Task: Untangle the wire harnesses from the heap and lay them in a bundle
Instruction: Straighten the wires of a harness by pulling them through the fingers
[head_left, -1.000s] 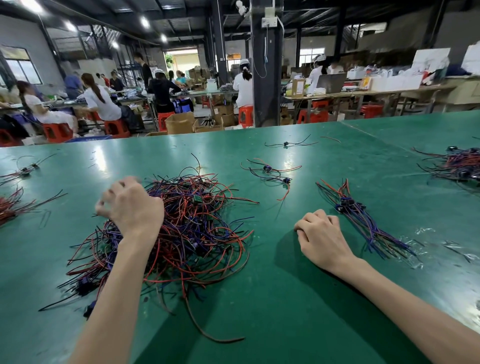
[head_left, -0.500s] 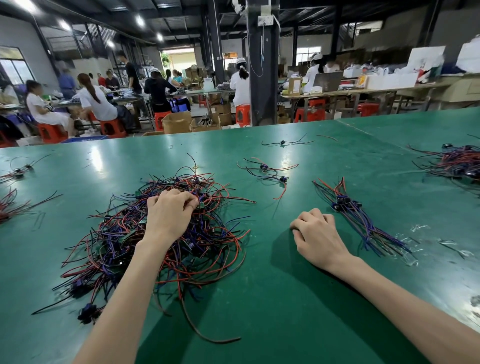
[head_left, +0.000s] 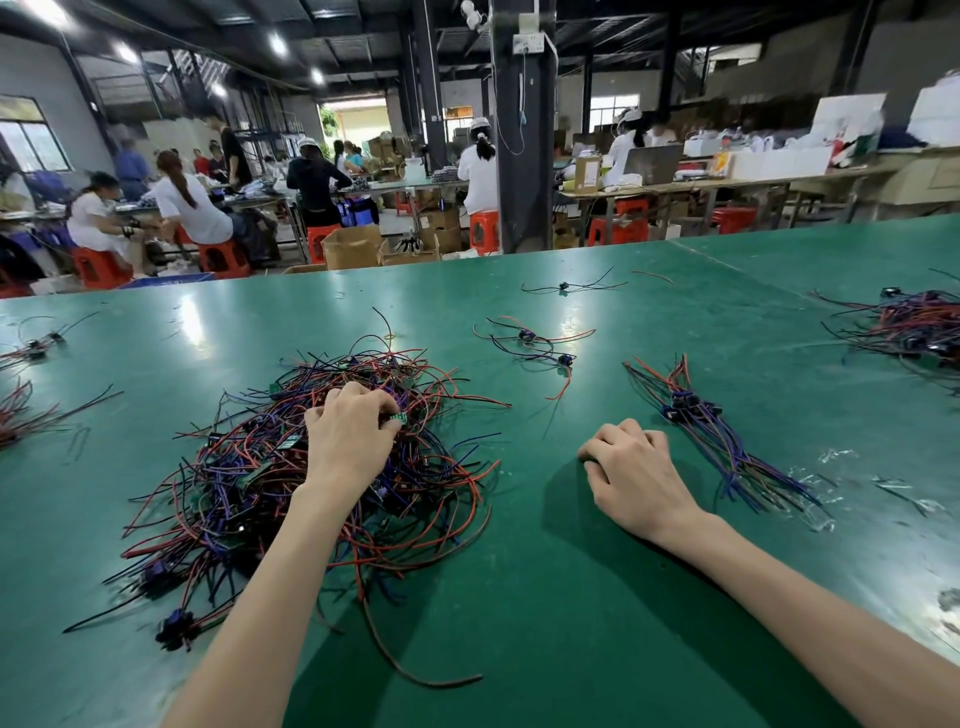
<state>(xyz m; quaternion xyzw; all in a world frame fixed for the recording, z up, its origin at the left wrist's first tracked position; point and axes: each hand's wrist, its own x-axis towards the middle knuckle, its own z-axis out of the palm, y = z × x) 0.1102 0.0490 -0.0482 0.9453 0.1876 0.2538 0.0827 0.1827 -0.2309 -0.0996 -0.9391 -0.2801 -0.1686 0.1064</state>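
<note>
fingers (head_left: 363, 397) of the left hand (head_left: 353, 441) are curling down into the top of the heap (head_left: 244, 467), pinching thin, rubbery red, purple and black wires beside a small green board (head_left: 397, 418). the loopy tangle is sprawling all around them on the smooth, glossy green table (head_left: 571, 597). the right hand (head_left: 636, 478) is resting knuckles-up, fingers tucked under and gripping nothing. just right of those fingers, the straight, combed bundle (head_left: 727, 447) is lying flat.
</note>
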